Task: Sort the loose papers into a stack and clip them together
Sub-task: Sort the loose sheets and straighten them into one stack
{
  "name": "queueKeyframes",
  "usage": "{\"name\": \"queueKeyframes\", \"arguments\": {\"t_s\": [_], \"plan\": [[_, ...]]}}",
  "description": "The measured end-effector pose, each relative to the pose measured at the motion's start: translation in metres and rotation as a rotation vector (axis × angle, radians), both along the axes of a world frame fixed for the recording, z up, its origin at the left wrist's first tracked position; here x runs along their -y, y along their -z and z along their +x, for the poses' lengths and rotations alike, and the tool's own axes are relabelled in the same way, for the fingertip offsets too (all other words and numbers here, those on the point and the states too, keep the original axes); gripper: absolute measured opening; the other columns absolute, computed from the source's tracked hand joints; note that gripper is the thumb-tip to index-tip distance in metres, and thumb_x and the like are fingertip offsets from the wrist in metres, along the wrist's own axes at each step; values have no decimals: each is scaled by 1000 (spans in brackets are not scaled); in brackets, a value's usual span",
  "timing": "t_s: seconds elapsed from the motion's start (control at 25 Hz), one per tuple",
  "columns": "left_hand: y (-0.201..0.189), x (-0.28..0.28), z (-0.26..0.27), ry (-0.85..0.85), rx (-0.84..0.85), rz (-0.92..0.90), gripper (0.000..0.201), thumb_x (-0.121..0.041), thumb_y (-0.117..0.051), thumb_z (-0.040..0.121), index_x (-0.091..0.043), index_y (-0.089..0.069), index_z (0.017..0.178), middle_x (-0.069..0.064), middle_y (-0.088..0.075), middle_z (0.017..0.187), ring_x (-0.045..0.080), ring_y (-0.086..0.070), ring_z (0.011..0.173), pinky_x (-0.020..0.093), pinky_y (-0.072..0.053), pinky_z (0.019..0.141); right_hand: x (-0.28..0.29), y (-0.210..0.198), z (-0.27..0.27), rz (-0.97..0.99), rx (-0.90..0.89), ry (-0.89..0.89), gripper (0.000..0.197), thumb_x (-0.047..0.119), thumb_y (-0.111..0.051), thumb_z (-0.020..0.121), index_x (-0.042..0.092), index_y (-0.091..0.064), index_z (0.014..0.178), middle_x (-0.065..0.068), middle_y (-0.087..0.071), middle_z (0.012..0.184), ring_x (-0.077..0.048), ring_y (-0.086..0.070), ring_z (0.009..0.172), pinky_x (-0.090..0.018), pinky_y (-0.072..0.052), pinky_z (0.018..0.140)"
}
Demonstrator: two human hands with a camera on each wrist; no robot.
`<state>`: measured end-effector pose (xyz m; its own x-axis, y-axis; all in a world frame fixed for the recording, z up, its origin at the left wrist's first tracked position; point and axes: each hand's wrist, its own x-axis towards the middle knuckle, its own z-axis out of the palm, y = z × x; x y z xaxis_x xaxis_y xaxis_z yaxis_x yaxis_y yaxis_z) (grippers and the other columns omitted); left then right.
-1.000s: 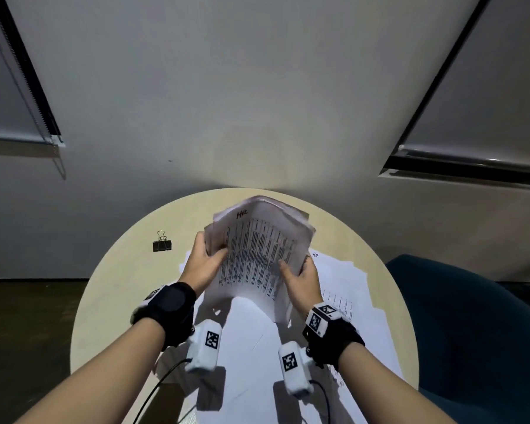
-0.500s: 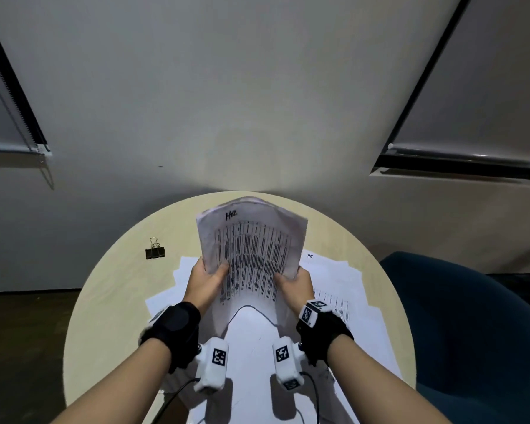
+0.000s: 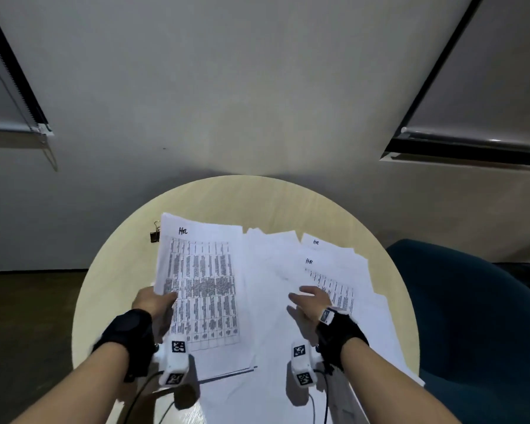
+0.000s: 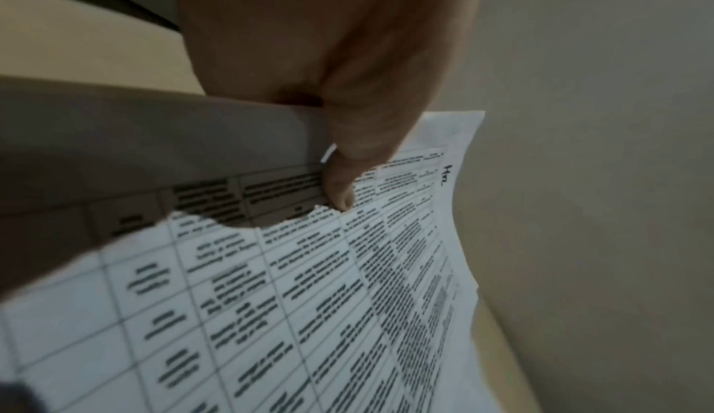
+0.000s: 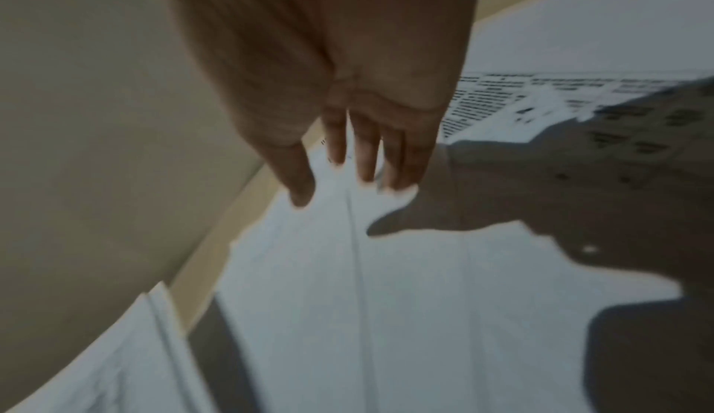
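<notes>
My left hand point(image 3: 158, 302) pinches the left edge of a stack of printed table sheets point(image 3: 201, 289), thumb on top point(image 4: 340, 187), holding it flat and low over the left half of the round table point(image 3: 110, 270). The same stack point(image 4: 309, 297) fills the left wrist view. My right hand point(image 3: 311, 301) hovers with straight, spread fingers point(image 5: 367, 157) over the loose white papers point(image 3: 328, 270) strewn on the right half, holding nothing. A black binder clip point(image 3: 155, 235) lies on the table just beyond the stack's far left corner, partly hidden by it.
A dark teal chair point(image 3: 471, 316) stands at the table's right. Grey walls with window blinds point(image 3: 471, 87) rise behind the table. Cables hang from both wrist cameras near the table's front edge.
The stack, held upright by both hands before, has come down flat to the left. My right hand let go of it and moved right over the loose papers.
</notes>
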<state>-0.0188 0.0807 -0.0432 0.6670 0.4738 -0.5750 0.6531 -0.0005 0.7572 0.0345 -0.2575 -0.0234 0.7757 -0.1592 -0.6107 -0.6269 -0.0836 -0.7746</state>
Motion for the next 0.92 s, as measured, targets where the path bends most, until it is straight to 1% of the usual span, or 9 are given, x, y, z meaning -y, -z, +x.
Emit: {"name": "queueKeyframes", "arguments": {"t_s": [0.08,0.16,0.24,0.32,0.52,0.6,0.72,0.8,0.92], "plan": [[13,-18,-21,-28,-132,84,26,-8,-68,80,16,-60,87,15,-52,51,27,-50,51,31,-45,52,13,20,-8,-297,33,-42,62,16,-69,83,10,-39,137,-15,-52,134,-33,-59,109,-36,-48,94],[17,-20,-39,40,-230,186,19,-6,-65,86,13,-62,89,16,-57,62,28,-53,59,27,-45,56,20,38,-14,-561,58,-123,77,36,-69,72,13,-37,138,-11,-53,136,-32,-55,118,-39,-44,101],[27,-18,-45,76,-265,249,22,-9,-65,87,11,-63,97,20,-62,78,33,-58,72,30,-42,67,16,51,-14,-623,24,-180,98,51,-67,61,18,-27,145,-10,-48,142,-32,-47,128,-48,-40,106],[31,-11,-41,138,-293,283,28,-13,-66,87,10,-63,101,20,-61,85,33,-58,77,30,-42,70,3,60,-8,-618,32,-224,110,56,-68,59,24,-15,150,-8,-41,147,-33,-42,133,-49,-36,109],[34,10,-20,240,-288,341,28,-18,-68,85,6,-63,99,19,-60,86,31,-56,77,30,-41,70,-26,57,15,-460,208,-79,89,37,-73,56,27,-31,134,-8,-56,124,-32,-60,108,-47,-52,90],[36,12,-19,242,-287,341,26,-20,-67,86,4,-61,95,18,-60,85,32,-56,78,29,-41,69,-32,56,11,-302,179,190,92,27,-82,55,28,-27,129,-13,-49,126,-34,-60,103,-49,-52,91],[37,13,-20,232,-288,325,28,-22,-66,87,4,-60,95,19,-60,87,32,-57,78,29,-41,69,-34,53,1,-251,105,514,87,16,-88,57,16,-32,122,-19,-39,133,-37,-55,106,-45,-47,95],[37,13,-20,230,-284,320,31,-22,-66,87,5,-61,101,19,-61,88,33,-57,80,30,-42,70,-32,51,-1,-362,78,522,78,22,-84,62,16,-31,119,-21,-45,129,-38,-56,105,-45,-46,93],[33,15,-21,237,-285,327,34,-22,-66,87,6,-62,105,23,-66,96,37,-63,88,32,-45,74,-39,48,3,-469,159,326,73,22,-75,73,29,-24,125,-18,-52,125,-36,-58,102,-50,-49,90]]}}
